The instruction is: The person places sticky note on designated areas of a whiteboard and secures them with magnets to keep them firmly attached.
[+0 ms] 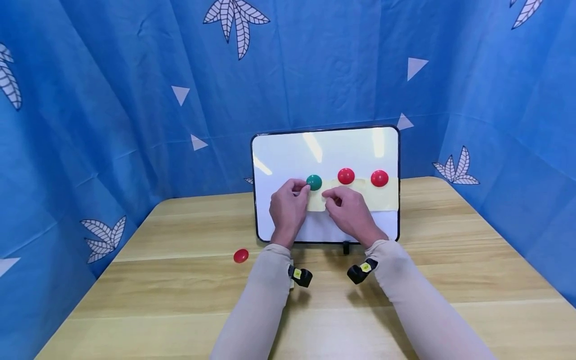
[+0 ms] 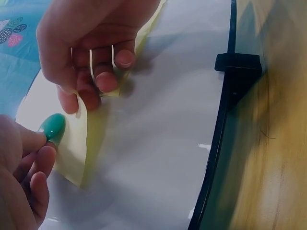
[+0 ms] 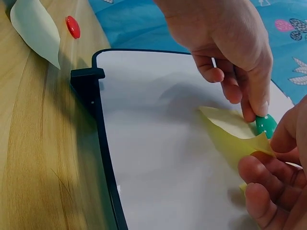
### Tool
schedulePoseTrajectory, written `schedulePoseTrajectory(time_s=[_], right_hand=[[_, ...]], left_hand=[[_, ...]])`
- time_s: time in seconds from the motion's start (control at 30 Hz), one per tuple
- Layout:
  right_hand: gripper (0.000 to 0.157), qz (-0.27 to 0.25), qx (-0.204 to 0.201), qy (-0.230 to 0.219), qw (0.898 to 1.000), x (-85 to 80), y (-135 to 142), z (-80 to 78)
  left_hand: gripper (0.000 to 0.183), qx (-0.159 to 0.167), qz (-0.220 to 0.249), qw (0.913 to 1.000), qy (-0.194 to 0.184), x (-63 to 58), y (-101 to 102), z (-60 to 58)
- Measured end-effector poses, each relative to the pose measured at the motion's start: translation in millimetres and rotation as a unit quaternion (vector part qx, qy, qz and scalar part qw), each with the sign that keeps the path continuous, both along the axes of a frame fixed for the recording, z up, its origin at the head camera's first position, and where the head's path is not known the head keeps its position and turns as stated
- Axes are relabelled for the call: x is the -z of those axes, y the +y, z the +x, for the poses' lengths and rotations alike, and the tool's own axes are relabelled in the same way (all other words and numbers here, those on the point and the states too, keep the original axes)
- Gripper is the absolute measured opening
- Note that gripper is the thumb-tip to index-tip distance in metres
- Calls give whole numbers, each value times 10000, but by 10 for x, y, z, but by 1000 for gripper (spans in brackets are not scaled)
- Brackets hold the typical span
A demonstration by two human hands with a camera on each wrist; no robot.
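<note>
My left hand (image 1: 289,207) pinches the edge of a round green magnet (image 1: 314,182) between thumb and fingers, at the face of a black-framed whiteboard (image 1: 281,160). Under the green magnet lies a yellow sticky note (image 2: 72,153), its lower edge curling away from the board. My right hand (image 1: 350,209) pinches that note's edge beside the magnet, as the right wrist view shows; its other fingers (image 3: 261,172) are loosely curled. Two red magnets (image 1: 346,176) sit on the board to the right, at the top of more yellow paper (image 1: 382,197).
The whiteboard stands upright on a wooden table (image 1: 193,290), with a black foot (image 1: 346,248) at its bottom edge. A loose red magnet (image 1: 240,256) lies left of my forearm. Pale paper (image 3: 36,28) lies near it, mostly hidden by my sleeve in the head view. Blue curtains (image 1: 135,100) hang behind.
</note>
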State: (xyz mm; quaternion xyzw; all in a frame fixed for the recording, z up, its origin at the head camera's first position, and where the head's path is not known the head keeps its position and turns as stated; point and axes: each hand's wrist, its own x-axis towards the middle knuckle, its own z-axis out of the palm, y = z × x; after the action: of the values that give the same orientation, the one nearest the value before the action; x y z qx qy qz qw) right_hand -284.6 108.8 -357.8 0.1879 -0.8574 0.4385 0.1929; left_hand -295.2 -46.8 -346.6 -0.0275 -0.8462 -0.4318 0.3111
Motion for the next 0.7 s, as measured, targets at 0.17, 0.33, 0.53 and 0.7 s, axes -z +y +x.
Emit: schedulePoseTrajectory(time_s=[0.17,0.33,0.53,0.7], right_hand=[[27,-5,-6,-69,10000,-5,5,6],[27,2,-78,-71,9999,10,9,-2],[26,-24,-68,-139,9999,24,22,1],[27,-201,-29,-393,9990,7,16,6]], left_hand=[[16,76,-480,9987,163,-44,-17,41],[20,-51,-1189,9924,325,-91,-5,109],[24,8,-1608,9866,289,-129,37,184],[23,339,-1492,9877,322,-123,56,183]])
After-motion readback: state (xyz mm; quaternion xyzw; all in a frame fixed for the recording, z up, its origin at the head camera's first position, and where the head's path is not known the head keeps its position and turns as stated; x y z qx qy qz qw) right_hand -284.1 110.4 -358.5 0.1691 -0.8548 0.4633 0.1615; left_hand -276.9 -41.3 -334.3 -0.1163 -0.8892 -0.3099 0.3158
